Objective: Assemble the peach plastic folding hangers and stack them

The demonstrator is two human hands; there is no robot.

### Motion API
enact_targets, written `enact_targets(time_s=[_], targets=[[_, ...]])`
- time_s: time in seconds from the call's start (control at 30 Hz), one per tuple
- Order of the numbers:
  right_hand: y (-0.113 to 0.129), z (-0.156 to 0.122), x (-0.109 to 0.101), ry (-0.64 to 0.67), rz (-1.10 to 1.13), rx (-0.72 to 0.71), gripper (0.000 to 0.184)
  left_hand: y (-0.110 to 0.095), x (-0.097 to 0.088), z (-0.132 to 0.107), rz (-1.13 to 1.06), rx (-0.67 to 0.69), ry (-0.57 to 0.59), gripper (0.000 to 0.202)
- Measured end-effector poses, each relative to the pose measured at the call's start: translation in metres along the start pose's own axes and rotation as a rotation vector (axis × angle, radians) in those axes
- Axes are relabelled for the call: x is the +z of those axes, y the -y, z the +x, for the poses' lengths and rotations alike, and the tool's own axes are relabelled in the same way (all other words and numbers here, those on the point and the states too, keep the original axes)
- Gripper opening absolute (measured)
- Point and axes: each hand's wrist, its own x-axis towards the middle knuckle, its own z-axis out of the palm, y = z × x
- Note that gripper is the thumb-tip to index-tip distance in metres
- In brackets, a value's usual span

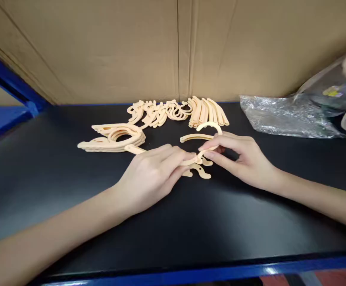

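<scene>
In the head view, both hands met in the middle of the frame, low over the black table point(191, 222). The left hand point(153, 174) had its fingers pinched tight on a long peach stick point(134, 149). The far end of the stick poked out to the left, past the knuckles. The right hand point(244, 159) pinched a curved hook point(208, 126) between thumb and fingers, and the round top of the hook stood up above the fingertips. The near ends of the stick and the hook came together right between the two hands, so each hand seemed to hold its own part steady against the other.

A small curly piece point(201, 171) lay on the table just under the fingers, close enough to grab. One more bent piece point(195, 137) lay just behind the hands.

A flat stack point(113, 139) of like parts sat left of the middle. A row point(161, 111) of more parts lay along the back, by the cardboard wall point(161, 47). They looked sorted by shape, each kind in its own pile and near the hands.

A shiny bag point(286, 117) lay at the right, well apart from the hands.
</scene>
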Motion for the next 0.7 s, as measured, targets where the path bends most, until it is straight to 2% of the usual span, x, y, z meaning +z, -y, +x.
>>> enact_targets(time_s=[0.17,0.23,0.3,0.37,0.47,0.57,0.7], targets=[[0.000,-0.004,-0.002,0.023,-0.035,-0.085,0.015,-0.010,-0.006,0.000,-0.059,-0.133,0.056,0.014],[-0.002,-0.005,-0.002,-0.016,-0.022,-0.077,0.027,-0.011,-0.009,0.002,-0.127,-0.216,0.087,0.020],[-0.006,-0.005,-0.003,-0.103,-0.052,-0.068,0.040,-0.009,-0.013,0.005,-0.287,-0.361,0.116,0.024],[-0.013,-0.003,-0.004,-0.149,-0.180,-0.081,0.039,-0.006,-0.017,0.008,-0.545,-0.548,0.162,0.029],[-0.024,0.001,-0.006,-0.053,-0.425,-0.058,0.034,-0.001,-0.022,0.011,-0.890,-0.758,0.209,0.038],[-0.031,0.003,-0.006,0.053,-0.516,0.004,0.030,0.000,-0.023,0.013,-1.032,-0.871,0.164,0.031],[-0.031,0.002,-0.003,0.073,-0.467,-0.018,0.027,-0.001,-0.021,0.015,-1.190,-1.029,0.049,0.023]])
